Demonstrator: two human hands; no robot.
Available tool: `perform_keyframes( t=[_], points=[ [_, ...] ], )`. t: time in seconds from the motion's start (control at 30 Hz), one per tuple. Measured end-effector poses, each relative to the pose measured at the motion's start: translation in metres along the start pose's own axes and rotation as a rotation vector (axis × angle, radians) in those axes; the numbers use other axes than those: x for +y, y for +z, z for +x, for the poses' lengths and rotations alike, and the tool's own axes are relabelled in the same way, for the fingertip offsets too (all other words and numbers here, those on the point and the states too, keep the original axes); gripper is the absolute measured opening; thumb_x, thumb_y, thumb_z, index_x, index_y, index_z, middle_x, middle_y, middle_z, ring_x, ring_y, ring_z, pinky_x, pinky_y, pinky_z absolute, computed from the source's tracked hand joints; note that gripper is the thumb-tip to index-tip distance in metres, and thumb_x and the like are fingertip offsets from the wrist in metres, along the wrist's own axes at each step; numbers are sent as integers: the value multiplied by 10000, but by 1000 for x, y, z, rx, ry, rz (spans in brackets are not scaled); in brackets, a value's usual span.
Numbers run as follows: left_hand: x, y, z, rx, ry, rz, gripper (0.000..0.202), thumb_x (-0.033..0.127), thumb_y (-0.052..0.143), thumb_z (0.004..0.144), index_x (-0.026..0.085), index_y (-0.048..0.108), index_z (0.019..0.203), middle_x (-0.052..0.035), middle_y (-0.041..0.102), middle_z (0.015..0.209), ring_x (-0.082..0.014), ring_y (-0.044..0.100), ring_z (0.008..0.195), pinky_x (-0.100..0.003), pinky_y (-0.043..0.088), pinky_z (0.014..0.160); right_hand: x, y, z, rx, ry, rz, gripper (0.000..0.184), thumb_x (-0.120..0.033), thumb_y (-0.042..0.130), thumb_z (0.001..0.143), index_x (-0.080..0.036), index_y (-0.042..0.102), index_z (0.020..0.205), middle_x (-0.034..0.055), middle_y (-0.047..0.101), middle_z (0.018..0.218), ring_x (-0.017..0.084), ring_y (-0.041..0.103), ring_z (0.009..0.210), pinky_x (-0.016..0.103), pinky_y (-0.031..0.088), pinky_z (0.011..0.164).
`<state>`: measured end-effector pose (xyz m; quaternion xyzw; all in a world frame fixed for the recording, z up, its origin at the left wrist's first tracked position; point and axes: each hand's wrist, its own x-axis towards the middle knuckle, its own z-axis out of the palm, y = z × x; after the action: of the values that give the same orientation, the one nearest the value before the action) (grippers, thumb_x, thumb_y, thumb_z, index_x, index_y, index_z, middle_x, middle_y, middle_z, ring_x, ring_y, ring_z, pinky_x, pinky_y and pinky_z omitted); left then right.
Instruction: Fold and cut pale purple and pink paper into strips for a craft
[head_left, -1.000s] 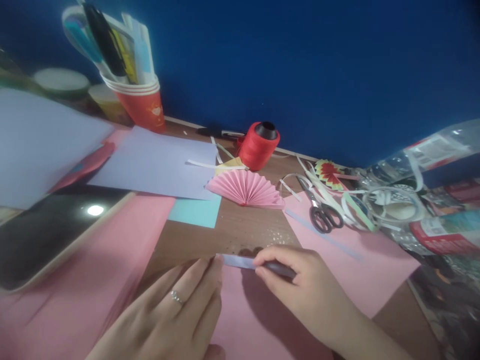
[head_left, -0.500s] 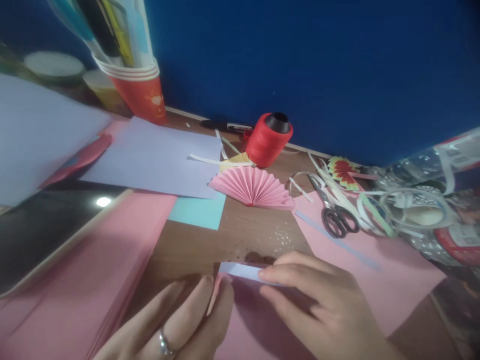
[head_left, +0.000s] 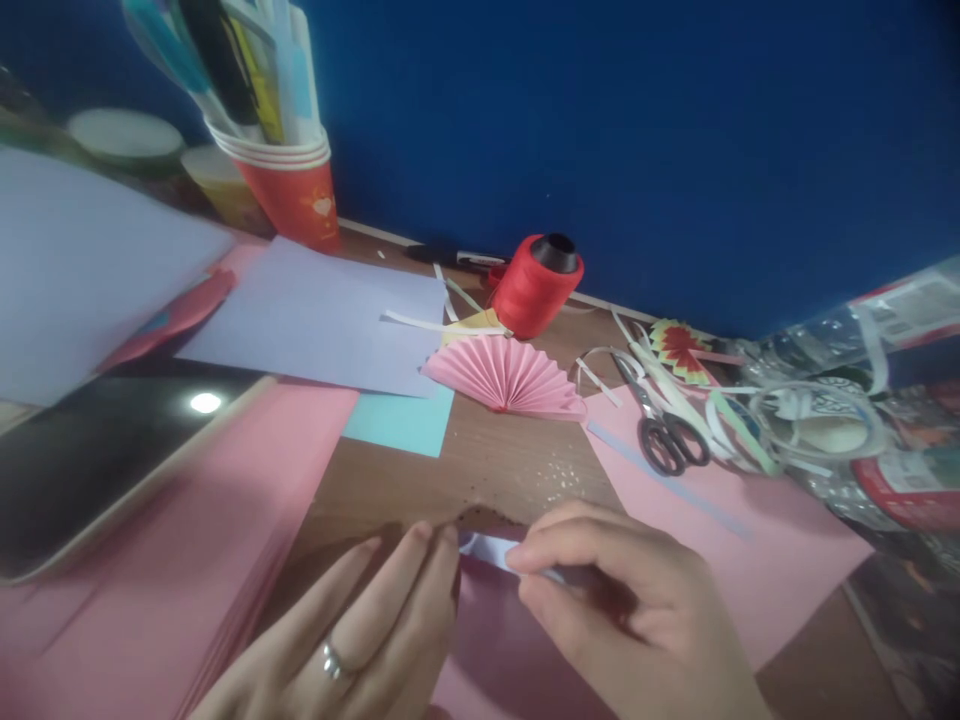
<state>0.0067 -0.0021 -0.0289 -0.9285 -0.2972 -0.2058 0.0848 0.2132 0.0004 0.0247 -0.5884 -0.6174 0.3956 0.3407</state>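
Observation:
My right hand (head_left: 615, 590) is closed, its thumb and forefinger pinching a pale, whitish-lavender paper strip (head_left: 487, 549) along the top edge of a pink sheet (head_left: 502, 630). Whether this strip is a separate piece or the sheet's own folded edge I cannot tell. My left hand (head_left: 375, 625), with a ring on one finger, lies with stretched fingers over the sheet's left side. Those fingertips reach the strip's left end. Beyond both hands a pleated pink paper fan (head_left: 506, 375) lies spread on the wooden table (head_left: 405, 490).
Scissors (head_left: 667, 435) and tape rolls (head_left: 817, 425) lie at the right by another pink sheet (head_left: 765, 560). A red thread spool (head_left: 536, 285) stands behind the fan. On the left are a phone (head_left: 112, 460), a pink paper stack (head_left: 195, 560) and a red cup (head_left: 300, 195) of pens.
My left fingers have straightened and flattened over the sheet's left corner, covering it. My right hand has shifted slightly left and pinches the strip more tightly. The view has moved a little.

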Motion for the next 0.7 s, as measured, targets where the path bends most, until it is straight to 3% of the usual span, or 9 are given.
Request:
perform_keyframes(
  t=[0.13, 0.5, 0.7],
  points=[
    [1, 0, 5, 22, -76, -38, 343, 382, 492, 851, 162, 601, 1091, -89, 545, 1258, -225, 433, 1186, -365, 133, 1147, -1, 1, -2, -20, -43, 35, 212, -50, 633, 682, -238, 701, 752, -26, 677, 701, 83, 580, 532, 153, 419, 437],
    [-4, -2, 6, 5, -22, 11, 356, 439, 481, 840, 171, 648, 1003, -105, 601, 1166, -250, 502, 1099, -378, 245, 1074, -2, 4, -5, 2, -103, 86, 272, -2, 631, 658, -237, 701, 774, -32, 675, 691, 79, 580, 526, 149, 444, 453],
    [-3, -2, 5, 10, -18, -11, 347, 411, 469, 848, 153, 641, 1004, -122, 604, 1157, -259, 503, 1099, -392, 228, 1083, 0, 4, -5, -17, -126, 75, 290, -2, 639, 652, -248, 696, 793, -35, 676, 695, 79, 574, 525, 147, 432, 429]
  ],
)
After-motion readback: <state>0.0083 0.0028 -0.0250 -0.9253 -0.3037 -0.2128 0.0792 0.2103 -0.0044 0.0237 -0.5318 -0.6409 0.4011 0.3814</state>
